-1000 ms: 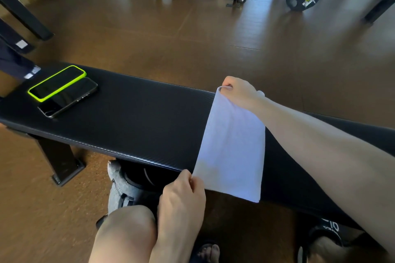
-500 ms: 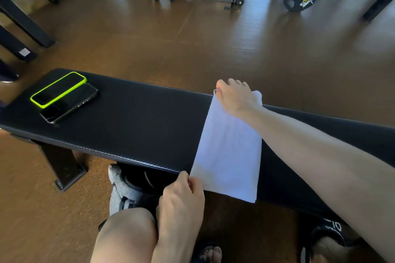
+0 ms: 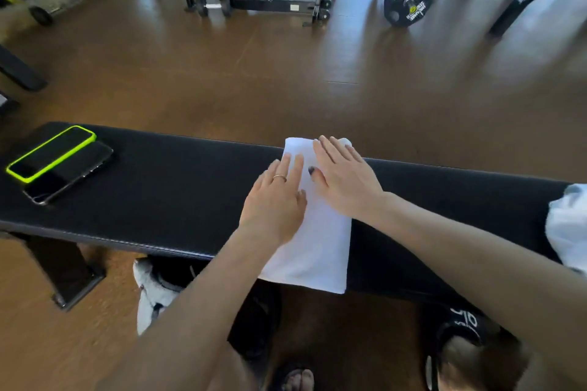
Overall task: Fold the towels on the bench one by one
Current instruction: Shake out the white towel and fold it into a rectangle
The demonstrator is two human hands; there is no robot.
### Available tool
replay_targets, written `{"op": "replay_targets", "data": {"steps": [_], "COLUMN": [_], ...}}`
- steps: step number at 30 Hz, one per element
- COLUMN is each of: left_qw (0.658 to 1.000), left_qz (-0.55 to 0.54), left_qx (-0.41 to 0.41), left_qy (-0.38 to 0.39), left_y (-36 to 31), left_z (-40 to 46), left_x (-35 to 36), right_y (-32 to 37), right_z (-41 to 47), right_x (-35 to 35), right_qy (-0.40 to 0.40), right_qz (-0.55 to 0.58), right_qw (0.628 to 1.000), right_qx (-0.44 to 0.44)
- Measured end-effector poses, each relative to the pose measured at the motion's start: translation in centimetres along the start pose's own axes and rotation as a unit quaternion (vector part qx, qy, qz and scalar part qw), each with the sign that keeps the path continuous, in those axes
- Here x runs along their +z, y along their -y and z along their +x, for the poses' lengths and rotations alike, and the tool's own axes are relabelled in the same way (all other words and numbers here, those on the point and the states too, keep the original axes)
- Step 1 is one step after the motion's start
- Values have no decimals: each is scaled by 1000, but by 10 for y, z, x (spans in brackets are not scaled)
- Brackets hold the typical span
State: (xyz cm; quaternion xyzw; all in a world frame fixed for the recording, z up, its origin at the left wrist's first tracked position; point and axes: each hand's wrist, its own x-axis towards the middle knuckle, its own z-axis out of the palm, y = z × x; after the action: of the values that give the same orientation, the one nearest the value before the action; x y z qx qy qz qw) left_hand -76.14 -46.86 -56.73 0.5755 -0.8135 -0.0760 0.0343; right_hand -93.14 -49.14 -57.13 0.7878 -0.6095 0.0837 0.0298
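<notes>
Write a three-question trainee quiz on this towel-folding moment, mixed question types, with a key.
1. True or false: both hands lie flat on the white folded towel.
2. Which hand wears a ring? A) left hand B) right hand
3. Fill in: the two phones, the green-cased phone and the dark phone, lie at the ____ end of the black padded bench, as the camera sees it.

Key: 1 true. 2 A. 3 left. More white cloth lies at the bench's right end; whether it is another towel cannot be told.
</notes>
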Motion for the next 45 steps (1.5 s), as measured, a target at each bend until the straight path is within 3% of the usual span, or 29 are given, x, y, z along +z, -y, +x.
{"op": "replay_targets", "data": {"steps": [3,9,14,18,22,27,29,31,34,37,40,45], "left_qw": [997,997,998,998,995,995,998,999,998,989,962,943], "left_qz": [21,19,61,59,97,95,56,-9,-65,4,15,78], "left_qx": [25,24,-3,-22,-9,1,-5,-21,-3,147,273,314], "left_qy": [69,69,-12,3,-14,5,15,29,22,-32,-4,73], "left_y": [15,17,11,17,16,17,17,18,23,27,29,42], "left_z": [21,27,55,70,71,69,68,65,47,3,-47,-90], "left_x": [26,27,4,17,20,18,14,4,-17,-33,-40,-22], "right_y": [-5,-4,-4,-6,-13,-26,-23,-17,-2,11,26,38], "right_z": [-8,1,19,15,22,20,21,13,-25,-79,-122,-151], "right_x": [20,18,18,31,29,25,15,-1,-28,-44,-51,-26], "right_qy": [98,61,68,94,42,105,91,41,-6,46,97,105], "right_qz": [28,-2,26,87,181,106,95,75,74,105,105,-17], "right_qw": [993,997,994,984,962,968,970,984,997,988,976,973], "right_qx": [66,57,84,127,202,201,206,154,-5,-105,-164,-205]}}
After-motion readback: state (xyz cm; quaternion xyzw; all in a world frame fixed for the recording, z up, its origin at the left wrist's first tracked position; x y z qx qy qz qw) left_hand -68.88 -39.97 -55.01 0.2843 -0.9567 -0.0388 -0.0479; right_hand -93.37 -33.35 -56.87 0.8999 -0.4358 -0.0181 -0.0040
